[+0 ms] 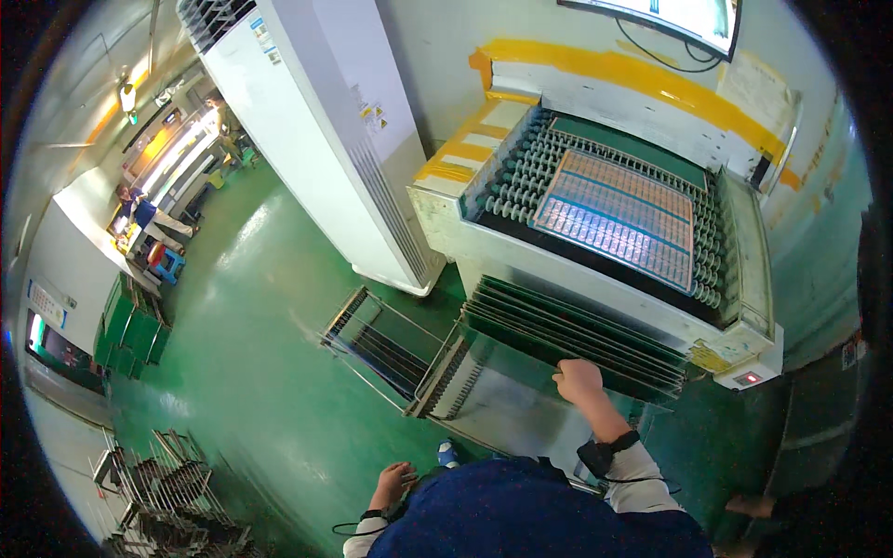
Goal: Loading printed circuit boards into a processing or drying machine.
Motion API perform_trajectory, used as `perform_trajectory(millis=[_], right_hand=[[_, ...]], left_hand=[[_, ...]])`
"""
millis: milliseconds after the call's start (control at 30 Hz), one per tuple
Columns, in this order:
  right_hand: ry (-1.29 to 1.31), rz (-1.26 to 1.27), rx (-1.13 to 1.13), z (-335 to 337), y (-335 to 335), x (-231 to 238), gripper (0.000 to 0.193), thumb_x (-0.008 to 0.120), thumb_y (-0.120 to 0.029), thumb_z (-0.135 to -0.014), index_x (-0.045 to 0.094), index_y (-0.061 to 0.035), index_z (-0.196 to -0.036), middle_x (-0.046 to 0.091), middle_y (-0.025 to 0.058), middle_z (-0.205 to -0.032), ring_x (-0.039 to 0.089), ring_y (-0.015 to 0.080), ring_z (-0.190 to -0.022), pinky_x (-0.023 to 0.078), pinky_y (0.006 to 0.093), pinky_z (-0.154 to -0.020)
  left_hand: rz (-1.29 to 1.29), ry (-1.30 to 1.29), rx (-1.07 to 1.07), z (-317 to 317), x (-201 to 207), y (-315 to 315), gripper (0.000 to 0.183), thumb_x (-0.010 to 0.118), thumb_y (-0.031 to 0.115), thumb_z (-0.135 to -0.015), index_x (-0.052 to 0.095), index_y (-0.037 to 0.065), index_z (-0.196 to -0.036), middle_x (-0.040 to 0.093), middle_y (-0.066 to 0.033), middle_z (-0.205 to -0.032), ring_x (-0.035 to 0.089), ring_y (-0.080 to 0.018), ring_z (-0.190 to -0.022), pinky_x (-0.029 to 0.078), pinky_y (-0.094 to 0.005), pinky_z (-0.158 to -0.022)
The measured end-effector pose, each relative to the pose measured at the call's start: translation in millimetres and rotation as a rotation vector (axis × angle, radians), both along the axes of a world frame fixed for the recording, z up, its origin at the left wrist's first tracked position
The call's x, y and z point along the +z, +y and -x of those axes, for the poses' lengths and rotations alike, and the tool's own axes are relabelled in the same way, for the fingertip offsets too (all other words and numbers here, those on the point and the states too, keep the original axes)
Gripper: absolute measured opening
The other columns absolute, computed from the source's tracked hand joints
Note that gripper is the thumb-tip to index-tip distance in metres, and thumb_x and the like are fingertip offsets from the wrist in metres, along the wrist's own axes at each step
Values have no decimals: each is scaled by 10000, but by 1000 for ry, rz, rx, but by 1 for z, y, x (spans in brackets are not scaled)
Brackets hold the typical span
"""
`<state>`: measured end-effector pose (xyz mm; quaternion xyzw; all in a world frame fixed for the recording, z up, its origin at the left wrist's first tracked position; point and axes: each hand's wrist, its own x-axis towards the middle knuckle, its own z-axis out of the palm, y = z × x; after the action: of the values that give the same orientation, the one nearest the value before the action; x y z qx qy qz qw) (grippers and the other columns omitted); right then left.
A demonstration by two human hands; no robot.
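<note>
My right hand [579,381] is closed at the top edge of a thin green panel [510,355], the nearest in a wire rack. Its fingertips are partly hidden. Several dark green panels [577,321] stand upright and parallel behind it. The rack's side [454,374] has rows of small slots. My left hand [395,482] hangs low beside my body, away from the rack. Its fingers are loosely bent and apart, with nothing visible in them. Both wrists wear dark bands.
Beyond the rack, a roller conveyor machine [749,270] carries a copper-coloured panel with blue stripes [619,219]. A tall white cabinet [321,139] stands left of it. An unfilled wire rack [377,349] sits nearby; more racks [172,488] are at lower left. Two people work far off.
</note>
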<state>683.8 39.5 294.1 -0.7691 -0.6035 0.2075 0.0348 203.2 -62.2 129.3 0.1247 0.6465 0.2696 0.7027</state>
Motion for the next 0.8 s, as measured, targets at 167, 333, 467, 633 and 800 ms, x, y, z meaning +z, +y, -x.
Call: perform_trajectory(millis=[167, 333, 467, 633, 800], right_hand=[[-26, 3, 9, 8, 1, -2, 254, 611, -301, -788, 637, -50, -819, 632, 168, -823, 602, 351, -815, 478, 455, -695], [-70, 65, -57, 18, 9, 1, 288, 633, -327, -768, 653, -49, -838, 640, 166, -835, 609, 339, -814, 491, 444, -703], [-102, 30, -119, 20, 11, 0, 315, 649, -349, -751, 664, -46, -834, 645, 161, -846, 613, 335, -818, 495, 439, -704], [-197, 17, -145, 21, 22, 0, 324, 666, -372, -733, 670, -59, -819, 652, 152, -834, 627, 333, -806, 503, 429, -698], [-212, 17, -153, 28, 21, 7, 404, 669, -397, -710, 665, -11, -830, 638, 187, -890, 609, 358, -874, 496, 436, -741]], left_hand=[[30, -1, -53, 15, 11, 17, 330, 570, 174, -880, 482, 7, -1151, 588, -140, -1035, 595, -274, -882, 517, -371, -703], [17, -35, -39, 32, 16, 24, 358, 577, 183, -878, 462, 2, -1165, 578, -163, -1079, 602, -306, -905, 539, -393, -700], [9, -56, -52, 53, 14, 21, 355, 573, 195, -880, 469, -3, -1156, 583, -178, -1085, 603, -315, -921, 548, -381, -662], [86, 3, -153, 89, 2, 0, 318, 566, 194, -878, 503, 13, -1132, 610, -167, -1035, 604, -306, -932, 532, -412, -690], [96, -65, -168, 111, 2, -24, 386, 607, 260, -839, 548, 32, -1144, 612, -158, -1056, 603, -253, -937, 476, -385, -811]])
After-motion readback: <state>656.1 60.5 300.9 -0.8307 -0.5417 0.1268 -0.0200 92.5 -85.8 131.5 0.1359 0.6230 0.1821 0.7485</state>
